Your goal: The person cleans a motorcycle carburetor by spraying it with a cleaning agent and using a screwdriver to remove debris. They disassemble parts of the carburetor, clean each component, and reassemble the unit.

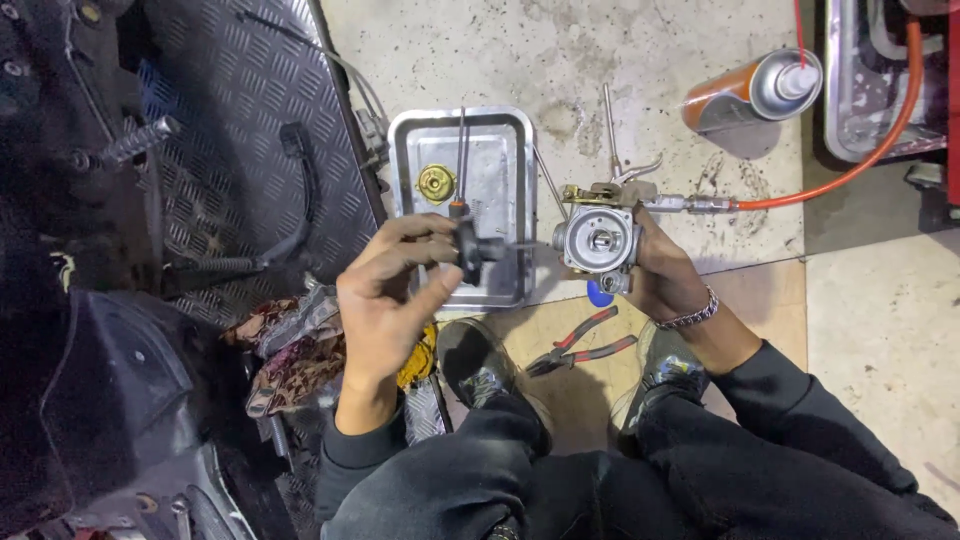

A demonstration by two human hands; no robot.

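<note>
A black cap (470, 250) is pinched in the left hand (385, 300), just left of the carburetor (597, 240) gripped in the right hand (665, 280); its axis points rightward.

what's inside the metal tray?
In the metal tray: a round brass cap and a thin rod. The left hand covers its near edge.

Stained concrete floor (620, 60). On it: shallow metal tray (510, 200) at centre; orange-and-silver spray can (752, 92) lying on its side, upper right; red-handled pliers (585, 345) on a cardboard sheet (760, 290); crumpled rags (290, 350) at left.
</note>
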